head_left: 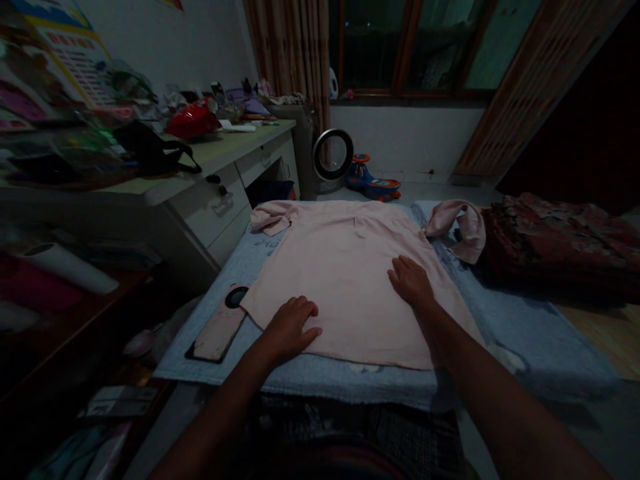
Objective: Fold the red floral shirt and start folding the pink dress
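A pale pink shirt [345,287] lies spread out on a blue blanket [205,310], its hem toward me. One sleeve [273,217] is bunched at the far left; the other sleeve [463,230] curls at the far right. My left hand [294,325] rests on the shirt's near left part, fingers apart and slightly bent, holding nothing. Farther up on the right side, my right hand [411,280] lies on the fabric with its fingers stretched out. A phone in a pinkish case [215,333] lies beside the shirt's left edge.
Dark patterned folded fabric [560,240] is stacked at the right. Along the left stands a white desk [225,150] with a red bag [193,119] and clutter on it. Beyond the blanket, a blue and orange ride-on toy [373,181] stands on the floor.
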{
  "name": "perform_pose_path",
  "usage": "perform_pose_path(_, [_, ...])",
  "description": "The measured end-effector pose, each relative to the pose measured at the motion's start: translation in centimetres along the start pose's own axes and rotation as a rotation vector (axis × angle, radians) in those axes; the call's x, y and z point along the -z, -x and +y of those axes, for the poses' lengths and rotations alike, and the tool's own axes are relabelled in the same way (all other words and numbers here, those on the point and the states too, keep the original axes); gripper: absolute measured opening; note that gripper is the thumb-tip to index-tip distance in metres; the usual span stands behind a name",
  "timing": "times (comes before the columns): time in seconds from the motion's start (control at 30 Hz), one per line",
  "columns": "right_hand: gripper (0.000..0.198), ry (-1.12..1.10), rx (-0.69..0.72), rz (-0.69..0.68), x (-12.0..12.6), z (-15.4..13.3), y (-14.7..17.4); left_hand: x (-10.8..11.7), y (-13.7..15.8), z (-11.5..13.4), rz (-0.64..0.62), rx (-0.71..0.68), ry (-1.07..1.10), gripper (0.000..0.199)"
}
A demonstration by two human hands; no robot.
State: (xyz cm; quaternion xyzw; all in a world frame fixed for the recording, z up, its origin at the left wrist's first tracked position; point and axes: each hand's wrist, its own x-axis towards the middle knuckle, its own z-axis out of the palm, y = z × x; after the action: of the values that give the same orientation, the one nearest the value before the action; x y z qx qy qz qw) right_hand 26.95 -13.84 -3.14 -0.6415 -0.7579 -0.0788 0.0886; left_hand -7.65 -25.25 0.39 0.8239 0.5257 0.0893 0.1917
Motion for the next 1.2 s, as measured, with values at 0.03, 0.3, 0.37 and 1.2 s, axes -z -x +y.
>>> perform_pose_path(0.03, [0.034, 0.002, 0.003, 0.000, 0.0, 0.0, 0.0, 0.5, 0.3, -0.1, -0.055, -0.020, 0.038, 0.037])
perform_pose_path(0.3, [0.030, 0.021, 0.012, 0.011, 0.6, -0.3, 0.2, 2.2, 1.9, -0.7, -0.150, -0.078, 0.008, 0.012])
perform_pose_path(0.37, [0.029, 0.027, 0.012, 0.011, 0.6, -0.3, 0.2, 2.3, 1.8, -0.5, -0.096, -0.071, 0.016, 0.012])
perform_pose_path(1.2, [0.037, -0.005, -0.047, -0.033, 0.3, -0.5, -0.1, 0.2, -2.1, 3.5, -0.206, -0.043, -0.057, 0.014])
